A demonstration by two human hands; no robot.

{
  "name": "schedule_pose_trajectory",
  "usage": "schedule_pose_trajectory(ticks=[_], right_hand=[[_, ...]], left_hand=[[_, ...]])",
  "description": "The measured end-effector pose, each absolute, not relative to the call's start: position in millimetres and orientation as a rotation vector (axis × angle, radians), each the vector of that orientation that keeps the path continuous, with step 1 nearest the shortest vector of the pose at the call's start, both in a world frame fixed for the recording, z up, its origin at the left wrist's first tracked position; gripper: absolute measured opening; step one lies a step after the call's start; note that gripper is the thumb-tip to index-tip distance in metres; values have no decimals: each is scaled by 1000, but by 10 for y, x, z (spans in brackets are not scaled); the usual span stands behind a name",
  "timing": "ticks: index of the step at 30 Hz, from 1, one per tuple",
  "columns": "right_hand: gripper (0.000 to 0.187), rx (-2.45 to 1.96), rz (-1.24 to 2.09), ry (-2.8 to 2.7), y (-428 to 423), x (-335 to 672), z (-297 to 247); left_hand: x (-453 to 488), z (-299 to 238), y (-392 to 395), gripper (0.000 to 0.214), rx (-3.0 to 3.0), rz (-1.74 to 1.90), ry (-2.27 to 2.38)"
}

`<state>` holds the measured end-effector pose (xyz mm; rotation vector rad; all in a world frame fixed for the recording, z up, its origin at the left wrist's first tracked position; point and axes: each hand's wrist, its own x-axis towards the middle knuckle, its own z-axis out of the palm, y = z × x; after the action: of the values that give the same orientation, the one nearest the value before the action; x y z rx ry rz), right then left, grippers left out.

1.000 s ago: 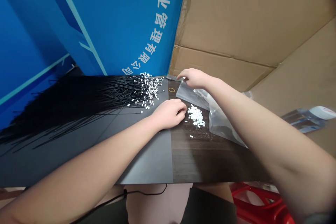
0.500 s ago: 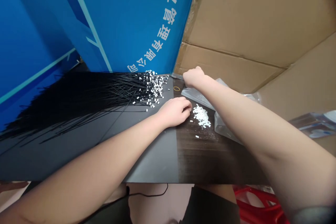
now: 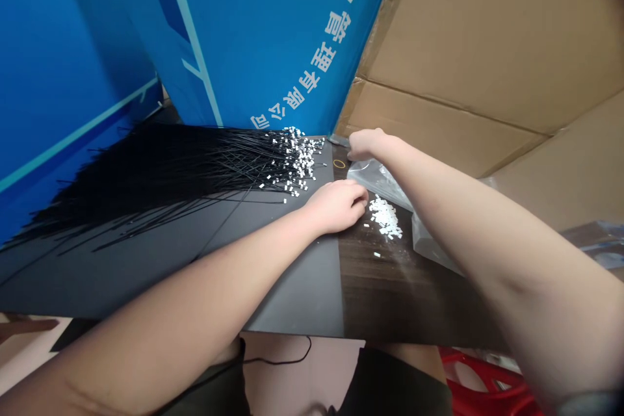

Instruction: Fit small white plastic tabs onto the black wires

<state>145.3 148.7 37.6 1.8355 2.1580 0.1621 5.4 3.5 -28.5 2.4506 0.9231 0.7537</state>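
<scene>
My left hand (image 3: 337,207) rests on the table with its fingers curled, just left of a small pile of white plastic connectors (image 3: 385,217). Whatever may be between those fingers is hidden. Farther back, my right hand (image 3: 368,144) is closed at the rear edge of the table, by a clear plastic bag (image 3: 373,175). A flat grey piece (image 3: 338,140) shows beside its fingertips; I cannot make out what it grips. To the left lies a large bundle of black cables (image 3: 195,162) with white connectors (image 3: 303,159) on their ends.
A yellow ring (image 3: 339,164) lies between the bundle and the bag. One loose connector (image 3: 377,254) sits in front of the pile. Blue printed panels (image 3: 273,32) and a cardboard sheet (image 3: 463,45) rise behind the table. A red plastic stool (image 3: 480,380) stands below, to the right.
The camera view has swung slightly left, so everything appears farther right. Beyond my right forearm, the bag's raised part no longer shows. My left hand keeps its place beside the pile.
</scene>
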Motion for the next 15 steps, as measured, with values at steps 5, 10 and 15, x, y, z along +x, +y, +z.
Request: schedule_pose_trajectory(ticks=[5, 10, 15], right_hand=[[10, 2032, 131, 2495, 1270, 1483, 693], [18, 2468, -233, 3078, 1028, 1544, 1004], [24, 2754, -850, 3469, 612, 1688, 1493]], left_hand=[[40, -272, 38, 20, 2373, 808, 952], [-15, -236, 78, 20, 2209, 956, 1129], [-104, -222, 210, 14, 1850, 1292, 1272]])
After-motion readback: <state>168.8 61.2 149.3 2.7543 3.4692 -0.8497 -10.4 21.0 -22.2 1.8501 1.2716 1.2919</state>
